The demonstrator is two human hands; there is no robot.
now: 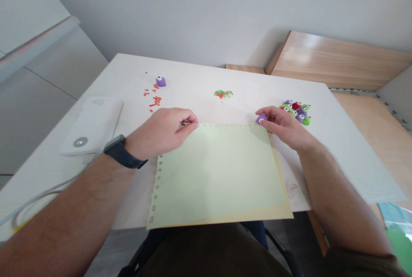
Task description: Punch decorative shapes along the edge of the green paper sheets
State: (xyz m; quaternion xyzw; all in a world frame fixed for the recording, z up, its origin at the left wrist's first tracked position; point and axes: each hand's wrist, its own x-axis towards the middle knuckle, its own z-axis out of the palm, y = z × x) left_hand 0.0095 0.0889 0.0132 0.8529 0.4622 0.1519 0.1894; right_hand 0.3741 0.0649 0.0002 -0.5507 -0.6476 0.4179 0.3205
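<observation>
A pale green paper sheet (219,174) with punched holes along its left and top edges lies on the white table (193,75), over a tan sheet (283,212). My left hand (161,131), a dark watch on its wrist, pinches the sheet's top left corner with closed fingers. My right hand (283,126) is closed on a small purple paper punch (261,118) at the sheet's top right corner.
A cluster of purple, red and green punches (298,111) sits right of my right hand. Another purple punch (160,81) stands far left by red paper bits (154,98). Green and red bits (223,93) lie mid-table. A white device (92,126) with a cable lies left.
</observation>
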